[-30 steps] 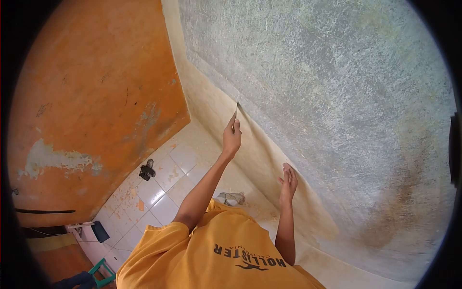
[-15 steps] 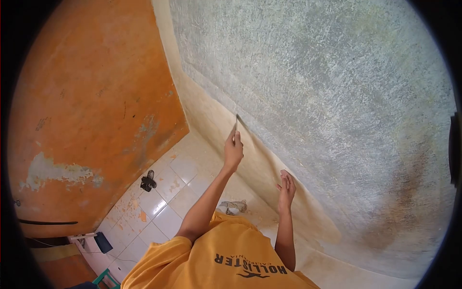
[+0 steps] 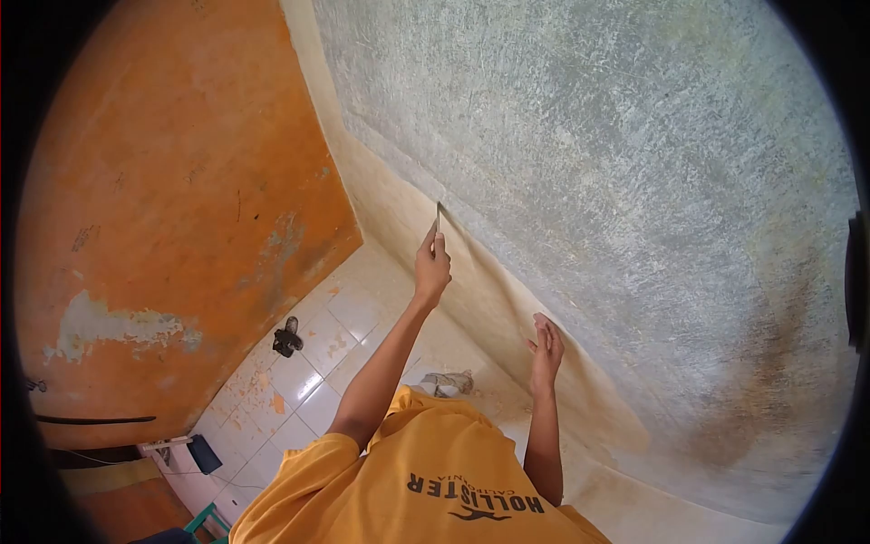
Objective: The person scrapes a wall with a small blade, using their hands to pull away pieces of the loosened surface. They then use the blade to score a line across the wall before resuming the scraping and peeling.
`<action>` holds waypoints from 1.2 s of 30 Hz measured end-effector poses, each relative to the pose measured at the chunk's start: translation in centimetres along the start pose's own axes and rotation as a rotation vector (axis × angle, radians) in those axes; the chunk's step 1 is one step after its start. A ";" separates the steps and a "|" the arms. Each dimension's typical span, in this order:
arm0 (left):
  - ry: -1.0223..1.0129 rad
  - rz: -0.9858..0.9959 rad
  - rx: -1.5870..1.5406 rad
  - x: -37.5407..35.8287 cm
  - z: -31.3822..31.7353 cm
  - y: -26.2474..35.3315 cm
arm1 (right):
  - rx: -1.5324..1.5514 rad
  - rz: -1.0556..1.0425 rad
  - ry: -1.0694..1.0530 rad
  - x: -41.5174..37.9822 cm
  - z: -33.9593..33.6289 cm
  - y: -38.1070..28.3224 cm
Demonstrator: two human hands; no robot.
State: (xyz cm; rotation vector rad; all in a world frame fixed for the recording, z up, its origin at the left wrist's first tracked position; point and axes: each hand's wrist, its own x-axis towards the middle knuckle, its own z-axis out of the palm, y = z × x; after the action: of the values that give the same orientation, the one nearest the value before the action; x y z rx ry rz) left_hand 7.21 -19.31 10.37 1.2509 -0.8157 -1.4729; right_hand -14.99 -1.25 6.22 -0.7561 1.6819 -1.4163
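Note:
My left hand (image 3: pixel 433 268) is closed round a thin scraper (image 3: pixel 439 217), its tip against the edge where a cream layer (image 3: pixel 390 190) meets the bare grey wall (image 3: pixel 580 163). Lower down and to the right, my right hand (image 3: pixel 546 354) has its fingers apart, the fingertips at the loose edge of the cream layer. Between the two hands that layer bulges away from the wall.
An orange wall (image 3: pixel 181 163) with peeled patches stands at the left. On the tiled floor (image 3: pixel 317 410) lie paint flakes, a dark object (image 3: pixel 287 337) and a greyish bundle (image 3: pixel 444 383). A dark blue item (image 3: pixel 204 454) is at the lower left.
My left hand has moved slightly up and left along the edge with the scraper. My right hand has shifted a little to the right and up.

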 end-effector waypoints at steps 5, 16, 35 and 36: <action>0.009 -0.006 0.021 -1.3 1.5 -0.9 | -0.007 -0.003 0.011 -0.6 -0.4 0.3; 0.073 0.051 0.089 0.0 0.9 -0.9 | 0.038 -0.018 0.007 -0.4 -0.4 -1.1; 0.003 0.030 0.064 0.2 0.2 -0.4 | -0.003 0.054 0.022 -1.2 -1.6 0.6; 0.077 0.090 0.118 2.3 -0.1 -1.3 | -0.010 0.045 0.007 -1.2 -1.4 0.4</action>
State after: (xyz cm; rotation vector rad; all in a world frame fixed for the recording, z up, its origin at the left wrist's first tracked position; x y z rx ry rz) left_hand 7.06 -21.13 8.43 1.3331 -0.9055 -1.3129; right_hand -15.58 0.51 6.15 -0.7161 1.7021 -1.3818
